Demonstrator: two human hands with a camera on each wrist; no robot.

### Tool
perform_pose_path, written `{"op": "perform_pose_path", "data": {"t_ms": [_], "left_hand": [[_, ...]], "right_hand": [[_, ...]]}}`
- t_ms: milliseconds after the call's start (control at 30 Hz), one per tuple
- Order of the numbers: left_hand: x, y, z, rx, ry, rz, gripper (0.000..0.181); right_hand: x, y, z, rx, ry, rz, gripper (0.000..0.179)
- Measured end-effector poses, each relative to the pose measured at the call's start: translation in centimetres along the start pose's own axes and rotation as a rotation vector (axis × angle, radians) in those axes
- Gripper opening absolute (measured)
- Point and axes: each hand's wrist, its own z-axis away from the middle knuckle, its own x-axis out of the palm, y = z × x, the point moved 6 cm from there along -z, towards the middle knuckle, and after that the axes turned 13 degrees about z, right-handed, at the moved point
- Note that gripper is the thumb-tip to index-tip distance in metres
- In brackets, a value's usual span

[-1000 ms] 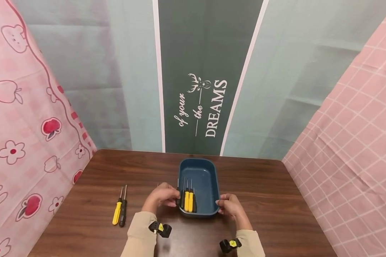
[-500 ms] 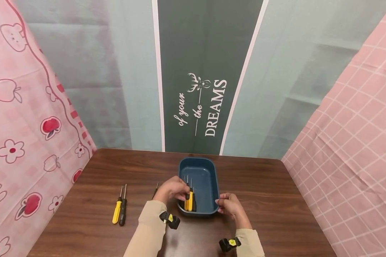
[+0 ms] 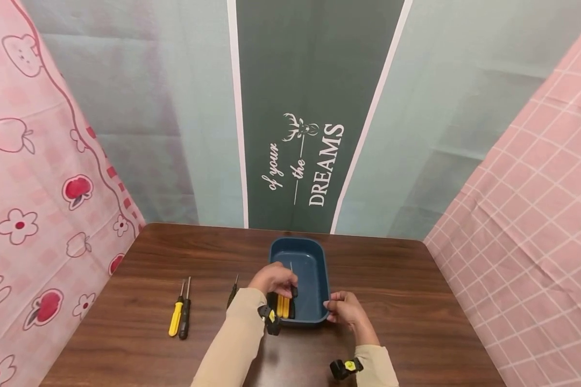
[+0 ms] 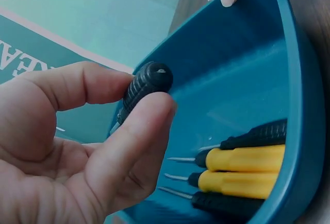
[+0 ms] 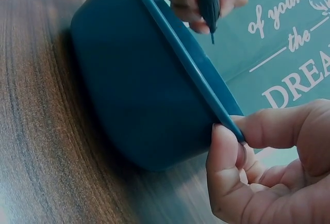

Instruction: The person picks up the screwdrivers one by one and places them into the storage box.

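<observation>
Wooden table (image 3: 392, 301), fabric (image 3: 174, 134) hung behind. Left hand (image 3: 274, 277) has a black driver (image 4: 148, 81) pinched between thumb and fingers above the tray (image 3: 314, 274); right hand (image 3: 347, 312) pinches the rim (image 5: 183, 53) at 4 o'clock. Four drivers (image 4: 247, 160) lie inside at 7, tips toward 12. Best bet's probably keeping that rim steady and laying the held one parallel, no knocking the row. Loose drivers (image 3: 176, 319) sit outside, around 9.

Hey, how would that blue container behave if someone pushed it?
The container is probably stiff: its rim looks unbent where the right hand pinches it. Low and broad, it may slide before tipping. Screwdrivers lying inside could shift.
</observation>
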Motion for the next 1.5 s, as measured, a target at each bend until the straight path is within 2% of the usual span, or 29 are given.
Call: {"op": "perform_pose_path", "data": {"t_ms": [233,333,400,500,533,567,633,700,733,767,933,967,1067,1200,1267,1367,1433,1500], "left_hand": [[0.7,-1.3,-1.2,-0.079,-0.003,0.032,0.058],[1.0,-1.9,-1.6,-0.108,0.01,-0.007,0.063],[1.2,-2.5,-2.1,-0.124,0.029,-0.069,0.066],[1.3,-3.6,-3.6,-0.154,0.041,-0.167,0.051],[1.2,-4.5,-5.2,-0.164,0.019,-0.182,0.044],[1.3,-4.9,-5.7,-0.173,0.019,-0.22,0.033],[1.4,-5.3,-6.3,-0.196,0.029,-0.281,0.018],[1.4,-5.2,-6.0,-0.216,0.054,-0.329,0.014],[1.4,-5.1,-5.8,-0.205,0.072,-0.354,0.013],[1.5,-4.1,-4.3,-0.192,0.114,-0.395,0.01],[1.4,-2.5,-2.1,-0.084,0.179,-0.504,0.014],[1.3,-2.2,-1.7,-0.079,0.185,-0.521,0.015],[1.2,-1.8,-1.5,-0.066,0.199,-0.558,0.016],[1.1,-1.6,-1.5,-0.044,0.214,-0.553,0.018],[1.1,-1.5,-1.4,-0.027,0.209,-0.536,0.02],[1.3,-1.2,-1.2,0.038,0.171,-0.541,0.021],[1.6,-0.7,-1.0,0.102,0.129,-0.569,0.021],[1.9,-0.3,-0.7,0.18,0.086,-0.641,0.032]], "right_hand": [[0.1,0.2,0.0,-0.004,-0.009,-0.004,0.024],[0.1,0.3,0.0,0.0,-0.013,-0.01,0.025],[0.1,0.3,0.0,-0.002,-0.015,-0.011,0.026],[0.0,0.1,0.0,-0.008,-0.015,-0.011,0.026],[0.0,0.1,0.0,-0.011,-0.013,-0.01,0.026],[0.0,0.1,0.0,-0.013,-0.012,-0.013,0.025],[0.0,0.0,-0.1,-0.016,-0.017,-0.015,0.026],[0.1,0.0,-0.1,-0.016,-0.024,-0.017,0.026],[0.1,0.1,-0.2,-0.019,-0.028,-0.018,0.026],[0.1,0.1,-0.2,-0.019,-0.03,-0.019,0.025],[0.1,0.2,-0.3,-0.016,-0.025,-0.013,0.025],[0.1,0.2,-0.3,-0.012,-0.024,-0.014,0.024],[0.0,0.3,-0.4,-0.005,-0.015,-0.011,0.024],[0.0,0.3,-0.5,0.002,-0.006,-0.008,0.023],[0.0,0.3,-0.4,0.004,-0.006,-0.01,0.023],[0.0,0.1,-0.3,0.005,-0.012,-0.011,0.023],[0.1,0.1,-0.2,0.006,-0.016,-0.016,0.023],[0.1,0.1,-0.3,0.005,-0.023,-0.018,0.023]]}}
